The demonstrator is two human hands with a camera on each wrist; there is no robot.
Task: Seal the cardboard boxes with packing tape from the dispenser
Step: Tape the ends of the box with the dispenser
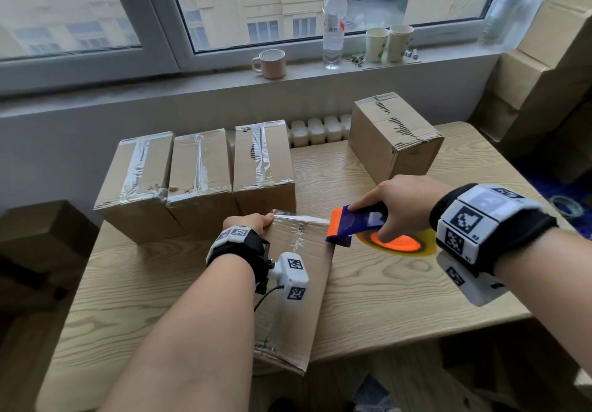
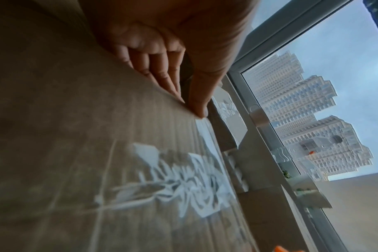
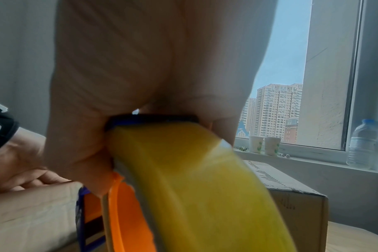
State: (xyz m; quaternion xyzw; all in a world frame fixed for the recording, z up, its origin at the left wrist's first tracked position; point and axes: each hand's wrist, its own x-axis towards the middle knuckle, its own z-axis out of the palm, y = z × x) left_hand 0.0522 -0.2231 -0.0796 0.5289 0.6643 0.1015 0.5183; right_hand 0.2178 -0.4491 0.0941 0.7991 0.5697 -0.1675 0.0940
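Head view: left hand (image 1: 248,223) fingers pinch box (image 1: 304,270) edge; right hand (image 1: 400,206) grips dispenser (image 1: 358,224).

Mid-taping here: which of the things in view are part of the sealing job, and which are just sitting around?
Job:
- box being taped, left hand gripping its far edge
- tape dispenser in right hand
- three taped boxes
- untaped box

Lying about, on the windowsill:
- mug
- water bottle
- two paper cups

Wood-grain table (image 1: 368,283); grey-framed window (image 1: 153,11) w/ daylight, bldgs outside; sill (image 1: 192,81) w/ mug (image 1: 270,64), bottle (image 1: 334,24), 2 paper cups (image 1: 389,43); white radiator (image 1: 317,131) below.
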